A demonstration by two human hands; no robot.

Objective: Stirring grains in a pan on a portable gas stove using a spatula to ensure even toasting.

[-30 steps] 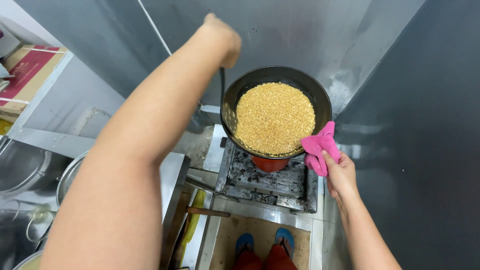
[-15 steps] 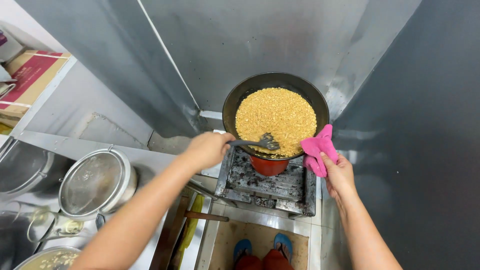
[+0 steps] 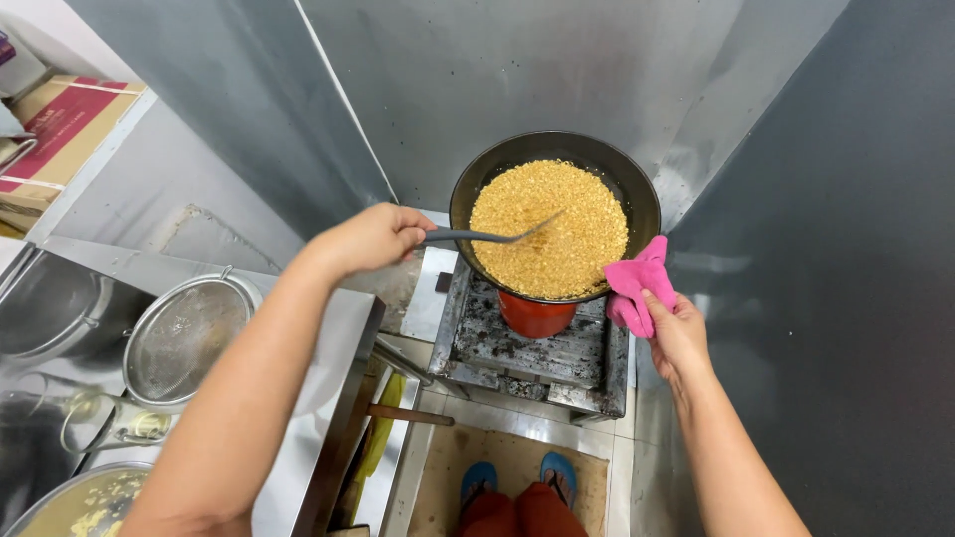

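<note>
A black wok (image 3: 637,194) full of golden fried crumbs (image 3: 557,234) sits on a red burner ring over a grimy stove (image 3: 537,348). My left hand (image 3: 373,237) grips the handle of a dark metal spatula (image 3: 482,237), whose blade lies in the crumbs. My right hand (image 3: 676,333) holds a pink cloth (image 3: 637,283) pressed against the wok's near right rim.
A round wire-mesh strainer (image 3: 184,338) rests on the steel counter at left, with a bowl of yellowish food (image 3: 75,502) in the bottom left corner. Cardboard boxes (image 3: 60,124) sit on a shelf at upper left. Steel walls enclose the stove. My feet in blue sandals (image 3: 517,477) show below.
My left arm has come down from above the wok to its left side, and the spatula blade now lies flat in the crumbs. The right hand kept its hold on the cloth.
</note>
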